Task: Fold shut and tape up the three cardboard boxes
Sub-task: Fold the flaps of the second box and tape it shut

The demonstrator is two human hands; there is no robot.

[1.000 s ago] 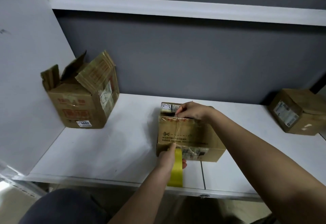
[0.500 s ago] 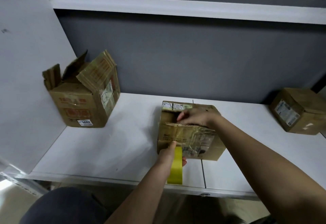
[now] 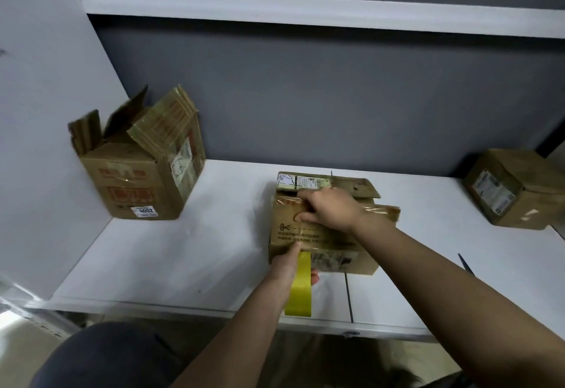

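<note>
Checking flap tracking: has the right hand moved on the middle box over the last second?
Yes. The right hand slid from the middle box's far top edge toward the near side, now pressing the flap next to the white shipping label.

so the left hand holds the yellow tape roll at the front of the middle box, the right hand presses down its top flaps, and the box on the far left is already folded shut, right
Not quite: the head view shows the box on the far left with its flaps standing open, not folded shut. The rest holds: the left hand holds the yellow tape roll at the middle box, and the right hand presses its top flaps.
</note>
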